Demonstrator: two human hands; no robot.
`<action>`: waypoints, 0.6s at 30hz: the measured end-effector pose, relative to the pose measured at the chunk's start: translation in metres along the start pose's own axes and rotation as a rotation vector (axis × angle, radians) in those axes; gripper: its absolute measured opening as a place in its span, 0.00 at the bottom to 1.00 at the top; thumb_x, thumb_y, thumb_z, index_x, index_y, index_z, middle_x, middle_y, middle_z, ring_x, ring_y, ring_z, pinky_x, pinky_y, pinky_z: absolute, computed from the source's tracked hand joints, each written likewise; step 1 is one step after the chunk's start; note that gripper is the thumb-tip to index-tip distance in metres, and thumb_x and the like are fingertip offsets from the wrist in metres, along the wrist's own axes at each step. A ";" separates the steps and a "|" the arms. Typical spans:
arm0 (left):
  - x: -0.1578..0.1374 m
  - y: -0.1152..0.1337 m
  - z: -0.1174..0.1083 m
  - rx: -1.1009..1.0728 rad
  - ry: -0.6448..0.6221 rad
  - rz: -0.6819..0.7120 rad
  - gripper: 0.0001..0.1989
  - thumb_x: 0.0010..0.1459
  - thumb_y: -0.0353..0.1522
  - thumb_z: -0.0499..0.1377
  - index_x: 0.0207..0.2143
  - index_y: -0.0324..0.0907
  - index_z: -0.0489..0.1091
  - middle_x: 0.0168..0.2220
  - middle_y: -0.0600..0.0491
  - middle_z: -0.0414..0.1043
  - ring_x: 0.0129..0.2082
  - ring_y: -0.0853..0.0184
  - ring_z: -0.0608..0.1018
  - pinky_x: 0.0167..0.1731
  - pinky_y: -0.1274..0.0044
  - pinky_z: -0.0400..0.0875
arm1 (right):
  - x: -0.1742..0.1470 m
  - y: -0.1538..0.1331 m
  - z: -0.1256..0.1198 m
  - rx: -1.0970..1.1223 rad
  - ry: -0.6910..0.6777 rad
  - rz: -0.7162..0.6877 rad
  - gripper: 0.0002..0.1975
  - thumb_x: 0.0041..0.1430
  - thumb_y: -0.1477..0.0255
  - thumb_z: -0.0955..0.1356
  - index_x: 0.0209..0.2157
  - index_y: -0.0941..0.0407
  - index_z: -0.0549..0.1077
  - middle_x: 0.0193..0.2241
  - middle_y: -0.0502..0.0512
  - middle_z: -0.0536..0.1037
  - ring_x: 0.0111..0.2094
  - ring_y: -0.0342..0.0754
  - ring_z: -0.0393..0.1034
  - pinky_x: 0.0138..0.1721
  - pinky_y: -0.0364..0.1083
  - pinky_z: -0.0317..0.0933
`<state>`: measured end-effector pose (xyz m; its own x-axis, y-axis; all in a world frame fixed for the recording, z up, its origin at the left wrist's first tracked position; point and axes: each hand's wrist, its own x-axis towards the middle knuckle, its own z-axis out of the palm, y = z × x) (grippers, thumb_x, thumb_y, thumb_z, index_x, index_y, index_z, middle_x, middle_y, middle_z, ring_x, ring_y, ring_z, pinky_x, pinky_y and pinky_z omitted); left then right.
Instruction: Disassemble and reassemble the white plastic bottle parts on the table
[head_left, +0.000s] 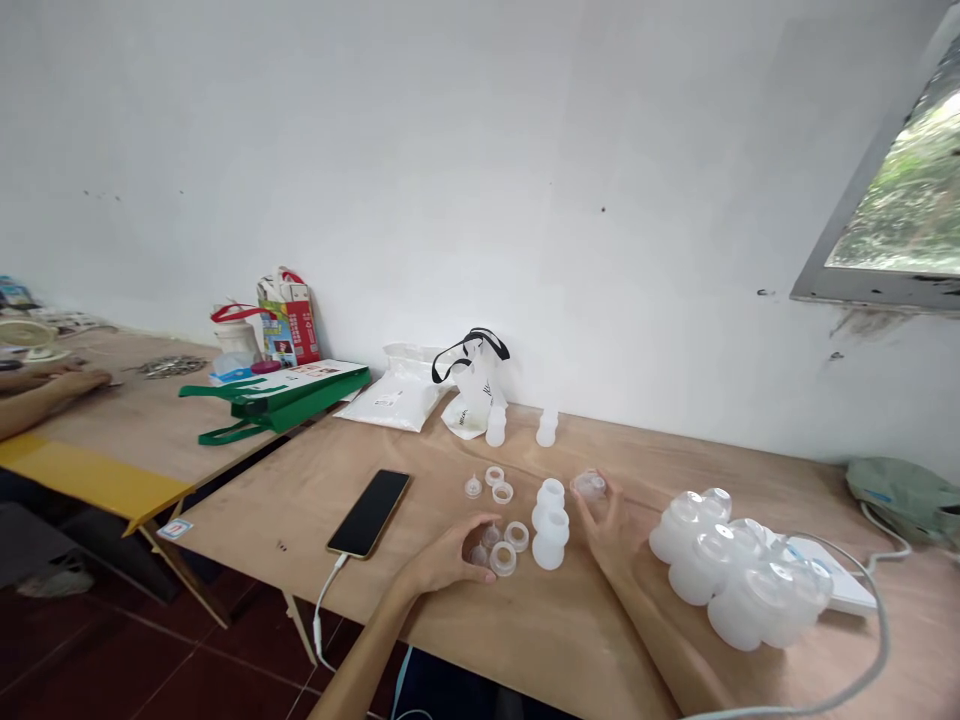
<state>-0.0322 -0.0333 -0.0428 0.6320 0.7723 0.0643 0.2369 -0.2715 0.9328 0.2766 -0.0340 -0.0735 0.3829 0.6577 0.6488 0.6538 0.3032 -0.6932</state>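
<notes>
My left hand (454,556) is curved in a C with thumb and fingers apart, around two clear bottle nipples (480,553) lying on the table. Just right of its fingertips are two translucent screw rings (503,559). My right hand (609,520) grips a clear domed cap (591,486) between thumb and fingers, close above or on the tabletop. Between the hands two frosted baby bottles (551,540) stand uncapped, one behind the other. Farther back lie a single nipple (472,487) and two more rings (502,492).
Several capped bottles (705,565) cluster at the right by a white box (832,575) and a cable. Two small frosted pieces (547,428) stand near the wall. A charging phone (370,513), white packages (397,392) and a green bag (292,400) are leftward. Another person's hands (71,385) rest far left.
</notes>
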 end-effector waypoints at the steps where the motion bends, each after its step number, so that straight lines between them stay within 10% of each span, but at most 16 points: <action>1: 0.000 -0.002 0.000 0.008 0.011 0.012 0.40 0.45 0.36 0.76 0.61 0.50 0.69 0.64 0.49 0.65 0.64 0.51 0.67 0.66 0.63 0.58 | -0.006 -0.001 -0.005 0.003 -0.045 -0.013 0.31 0.62 0.47 0.66 0.59 0.52 0.64 0.56 0.65 0.75 0.57 0.60 0.70 0.58 0.62 0.65; 9: 0.007 0.000 0.013 0.258 0.149 0.066 0.24 0.52 0.39 0.72 0.51 0.48 0.75 0.58 0.48 0.72 0.60 0.51 0.70 0.64 0.61 0.59 | -0.021 0.001 -0.036 -0.048 -0.321 0.008 0.23 0.63 0.57 0.67 0.56 0.51 0.69 0.54 0.58 0.78 0.53 0.58 0.75 0.55 0.58 0.69; 18: -0.002 0.002 -0.008 0.142 0.048 0.017 0.37 0.48 0.39 0.74 0.60 0.51 0.68 0.62 0.49 0.67 0.62 0.53 0.68 0.64 0.63 0.60 | -0.030 -0.005 -0.053 -0.083 -0.216 0.059 0.27 0.60 0.51 0.68 0.56 0.51 0.67 0.54 0.59 0.77 0.53 0.60 0.74 0.53 0.59 0.69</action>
<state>-0.0389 -0.0313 -0.0379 0.6014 0.7927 0.0998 0.3308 -0.3607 0.8721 0.2970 -0.0919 -0.0730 0.2793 0.8073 0.5199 0.6894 0.2083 -0.6938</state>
